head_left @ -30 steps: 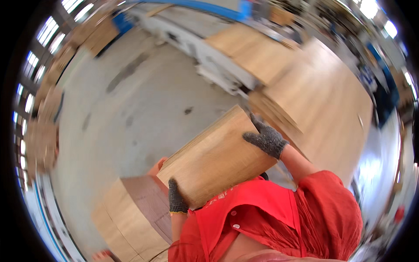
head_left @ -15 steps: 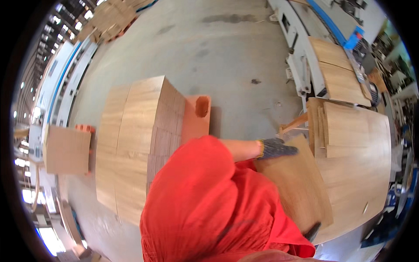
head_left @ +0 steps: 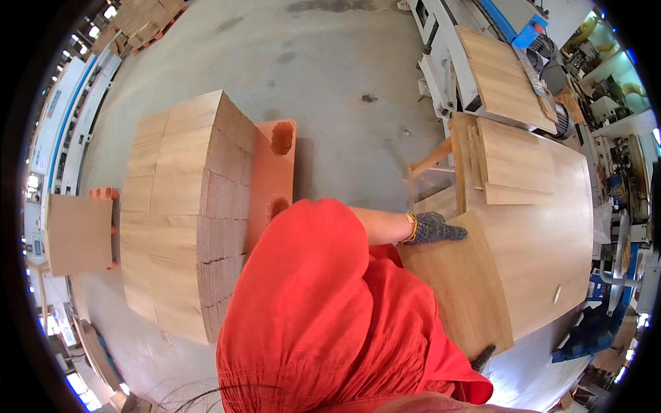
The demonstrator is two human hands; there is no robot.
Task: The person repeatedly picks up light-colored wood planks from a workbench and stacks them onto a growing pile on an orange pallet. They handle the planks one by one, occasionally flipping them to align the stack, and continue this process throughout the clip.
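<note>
Wooden board [head_left: 460, 286], right of centre in the lower half of the frame, held between two gloved hands. The left hand [head_left: 434, 228] is at the board's upper end, its fingers laid together along the top face and pointing right. The right hand [head_left: 483, 356], mostly hidden, shows only dark fingertips curled at the lower end. Both hands hold the board; how the thumb sits underneath cannot be seen.

The board is a tilted rectangle, taller than wide, light brown with a fine, faintly streaked grain and a plain, smooth-looking face. Its left side runs close against red clothing [head_left: 296, 289] that fills the bottom centre. Its right side overlaps a large pale wooden panel [head_left: 544, 255] at the right of the frame; whether they touch cannot be told. Left of centre, a tall stack of wooden boards [head_left: 175, 193] stands beside an orange pallet [head_left: 272, 179].
</note>
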